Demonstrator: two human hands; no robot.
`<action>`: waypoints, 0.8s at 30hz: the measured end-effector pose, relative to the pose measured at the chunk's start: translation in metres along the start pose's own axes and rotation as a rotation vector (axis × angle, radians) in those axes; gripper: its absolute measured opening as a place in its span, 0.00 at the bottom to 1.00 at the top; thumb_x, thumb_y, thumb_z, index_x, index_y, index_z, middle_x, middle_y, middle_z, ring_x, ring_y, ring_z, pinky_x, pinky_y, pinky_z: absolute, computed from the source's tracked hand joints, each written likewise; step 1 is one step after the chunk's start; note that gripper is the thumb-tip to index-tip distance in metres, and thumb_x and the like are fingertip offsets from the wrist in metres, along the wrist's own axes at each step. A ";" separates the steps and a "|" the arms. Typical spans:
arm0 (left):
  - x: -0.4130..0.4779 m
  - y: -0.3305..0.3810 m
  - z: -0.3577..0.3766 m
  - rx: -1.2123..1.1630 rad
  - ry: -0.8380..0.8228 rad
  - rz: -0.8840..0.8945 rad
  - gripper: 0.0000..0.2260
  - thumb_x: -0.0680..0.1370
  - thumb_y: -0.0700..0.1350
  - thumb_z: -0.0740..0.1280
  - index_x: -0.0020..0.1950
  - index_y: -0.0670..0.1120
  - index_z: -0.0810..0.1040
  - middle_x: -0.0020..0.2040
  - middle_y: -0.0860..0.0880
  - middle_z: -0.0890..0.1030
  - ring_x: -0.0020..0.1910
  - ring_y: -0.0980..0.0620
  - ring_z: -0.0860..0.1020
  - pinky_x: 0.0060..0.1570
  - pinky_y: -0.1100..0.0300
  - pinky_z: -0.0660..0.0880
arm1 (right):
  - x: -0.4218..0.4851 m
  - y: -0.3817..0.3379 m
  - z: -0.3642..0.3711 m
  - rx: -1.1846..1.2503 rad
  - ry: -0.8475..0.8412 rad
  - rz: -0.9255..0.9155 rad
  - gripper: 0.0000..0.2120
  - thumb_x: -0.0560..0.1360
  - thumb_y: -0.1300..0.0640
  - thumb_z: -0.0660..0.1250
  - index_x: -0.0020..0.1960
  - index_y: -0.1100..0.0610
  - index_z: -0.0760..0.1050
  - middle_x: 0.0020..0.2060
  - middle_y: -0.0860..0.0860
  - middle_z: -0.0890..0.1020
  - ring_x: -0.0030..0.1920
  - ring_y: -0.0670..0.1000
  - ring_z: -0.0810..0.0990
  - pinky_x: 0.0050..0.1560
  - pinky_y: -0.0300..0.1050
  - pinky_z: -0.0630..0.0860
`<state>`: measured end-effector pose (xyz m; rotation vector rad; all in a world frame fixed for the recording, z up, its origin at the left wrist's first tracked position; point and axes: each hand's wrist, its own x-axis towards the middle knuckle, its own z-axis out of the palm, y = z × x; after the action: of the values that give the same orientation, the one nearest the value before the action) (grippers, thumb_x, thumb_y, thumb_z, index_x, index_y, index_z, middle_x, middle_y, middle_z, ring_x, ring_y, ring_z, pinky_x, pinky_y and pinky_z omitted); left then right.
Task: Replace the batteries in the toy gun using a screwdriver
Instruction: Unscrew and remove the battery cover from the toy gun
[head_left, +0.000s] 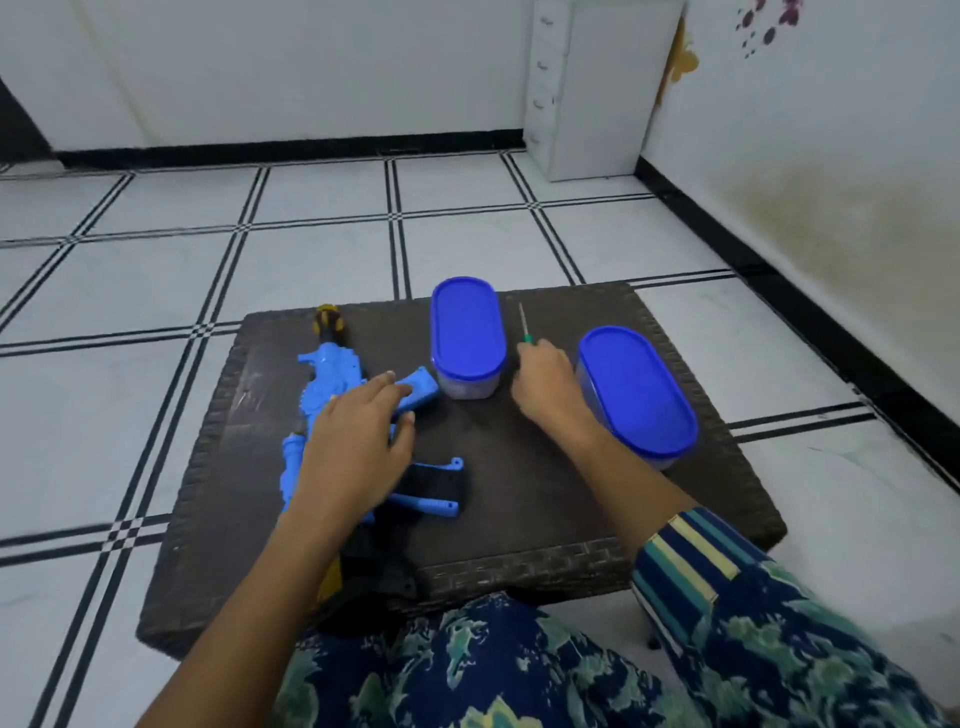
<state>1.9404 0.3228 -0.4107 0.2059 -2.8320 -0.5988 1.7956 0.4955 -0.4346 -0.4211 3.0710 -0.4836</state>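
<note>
A blue toy gun (329, 375) with a yellow-and-black muzzle lies lengthwise on the left half of a low dark table (519, 467). My left hand (358, 441) rests flat on its middle, fingers spread over the blue magazine part (420, 387). My right hand (548, 387) is closed around the green handle of a thin screwdriver (523, 325), whose metal shaft points away from me, between two containers.
Two clear oval containers with blue lids stand on the table, one at the middle back (467, 338), one at the right (636, 395). White tiled floor surrounds the table. A white drawer unit (597, 88) stands by the far wall.
</note>
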 end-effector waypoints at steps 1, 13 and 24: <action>0.000 -0.006 0.001 0.010 -0.006 -0.008 0.16 0.78 0.46 0.64 0.65 0.45 0.76 0.69 0.45 0.73 0.68 0.43 0.71 0.65 0.42 0.68 | 0.003 0.001 0.005 -0.012 0.003 0.003 0.11 0.77 0.63 0.61 0.58 0.62 0.75 0.57 0.62 0.76 0.59 0.64 0.73 0.56 0.54 0.73; 0.008 -0.022 0.014 -0.013 -0.056 -0.061 0.19 0.79 0.49 0.62 0.69 0.47 0.73 0.73 0.47 0.69 0.71 0.46 0.67 0.68 0.43 0.65 | 0.012 -0.007 0.016 -0.054 0.146 0.038 0.07 0.78 0.67 0.60 0.47 0.63 0.77 0.45 0.59 0.82 0.48 0.59 0.79 0.41 0.46 0.69; 0.004 -0.030 0.014 0.025 -0.008 -0.189 0.23 0.77 0.58 0.62 0.69 0.51 0.71 0.74 0.49 0.66 0.72 0.47 0.65 0.67 0.34 0.60 | -0.043 -0.022 -0.026 0.369 0.562 0.152 0.11 0.76 0.63 0.65 0.56 0.60 0.83 0.48 0.55 0.86 0.47 0.50 0.83 0.45 0.36 0.74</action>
<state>1.9356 0.3004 -0.4341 0.4817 -2.8485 -0.6033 1.8414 0.4949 -0.4050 -0.0392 3.3541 -1.3324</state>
